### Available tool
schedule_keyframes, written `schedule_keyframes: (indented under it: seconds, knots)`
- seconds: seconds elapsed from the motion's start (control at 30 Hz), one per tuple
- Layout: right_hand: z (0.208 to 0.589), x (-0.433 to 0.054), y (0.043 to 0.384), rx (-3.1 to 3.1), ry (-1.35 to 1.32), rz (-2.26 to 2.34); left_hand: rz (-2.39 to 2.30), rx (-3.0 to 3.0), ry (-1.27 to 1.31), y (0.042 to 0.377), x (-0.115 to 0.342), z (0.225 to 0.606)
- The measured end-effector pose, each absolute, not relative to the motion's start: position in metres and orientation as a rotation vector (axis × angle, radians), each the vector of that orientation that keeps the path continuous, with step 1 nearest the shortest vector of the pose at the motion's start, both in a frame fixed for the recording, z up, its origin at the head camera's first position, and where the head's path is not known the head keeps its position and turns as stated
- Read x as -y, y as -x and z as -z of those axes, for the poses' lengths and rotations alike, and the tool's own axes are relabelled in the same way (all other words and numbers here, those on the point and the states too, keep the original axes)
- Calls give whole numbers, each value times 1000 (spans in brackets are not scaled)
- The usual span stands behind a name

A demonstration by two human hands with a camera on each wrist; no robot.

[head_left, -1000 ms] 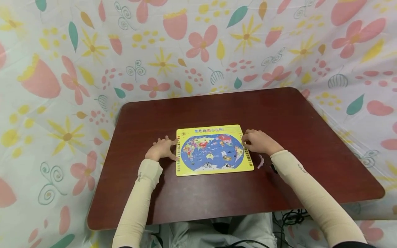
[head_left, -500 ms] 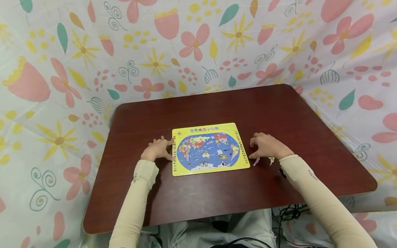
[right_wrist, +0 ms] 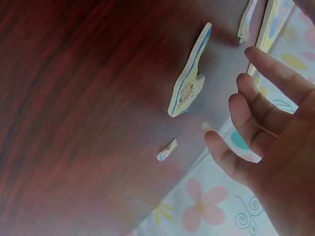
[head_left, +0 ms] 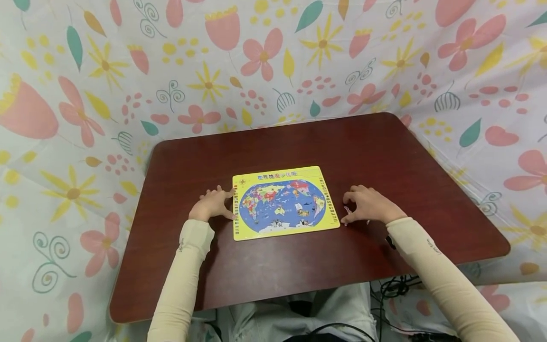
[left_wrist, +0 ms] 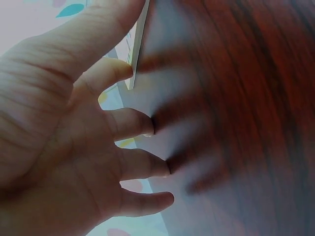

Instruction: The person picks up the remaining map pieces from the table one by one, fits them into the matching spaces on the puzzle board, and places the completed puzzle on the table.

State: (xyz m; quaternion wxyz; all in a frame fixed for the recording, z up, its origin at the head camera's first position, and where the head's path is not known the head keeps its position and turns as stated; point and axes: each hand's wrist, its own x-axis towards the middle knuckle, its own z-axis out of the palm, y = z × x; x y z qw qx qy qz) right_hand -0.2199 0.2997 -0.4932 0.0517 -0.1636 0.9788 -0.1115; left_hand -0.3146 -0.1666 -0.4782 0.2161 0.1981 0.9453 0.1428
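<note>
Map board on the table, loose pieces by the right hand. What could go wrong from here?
1. The small loose piece lies near the right hand; fingers could knock it aside.
2. Another loose piece sits close to the map board; reaching for it might nudge the board.
3. The left hand is at the board's left edge; a push could slide it toward the blue-striped piece.

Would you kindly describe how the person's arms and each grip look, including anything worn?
The left sleeve and right sleeve are both cream, long and close-fitting, each printed with small dark lettering. A small black object shows at the right sleeve's wrist end; I cannot tell what it is. The left grip and right grip are ungloved.
</note>
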Motion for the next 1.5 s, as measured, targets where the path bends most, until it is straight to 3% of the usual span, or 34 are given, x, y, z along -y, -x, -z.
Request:
schedule_keyframes:
  seconds: [0.9, 1.5]
  knots:
    - [486, -287, 222, -3068, 630, 262, -401, -2636, -538, 316, 169, 477]
    - [480, -226, 252, -2998, 725, 232, -434, -2626, -499, 313, 166, 479]
